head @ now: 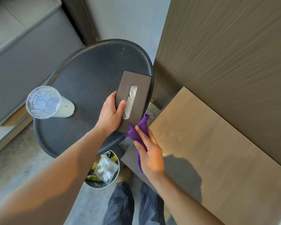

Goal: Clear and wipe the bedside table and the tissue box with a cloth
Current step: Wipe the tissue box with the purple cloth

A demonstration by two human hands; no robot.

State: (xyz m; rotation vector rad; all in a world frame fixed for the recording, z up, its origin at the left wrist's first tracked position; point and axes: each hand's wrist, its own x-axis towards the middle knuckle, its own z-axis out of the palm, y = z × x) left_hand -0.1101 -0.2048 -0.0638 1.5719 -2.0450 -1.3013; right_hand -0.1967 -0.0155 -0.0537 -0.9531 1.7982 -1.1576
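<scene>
Tissue box (136,95) lay at the right edge of the bedside table (88,75), its long axis running from the near corner away and slightly rightward, the far end overhanging the rim. Left hand (111,113) clasped the box along its near-left long edge, thumb on the top face beside the slot. Right hand (150,153) was clenched on a purple cloth (142,127), whose free end touched the box's near-right corner; this hand was the nearer to the unwiped surface, and the stroke would likely run away from it along the box's length. A used plastic cup (45,103) stood at the table's left edge, well apart from the box and not yet cleared. Crumbs speckled the tabletop. A waste bin (104,169) sat below the table's near edge, holding rubbish. Nothing obstructed the cloth's path.
</scene>
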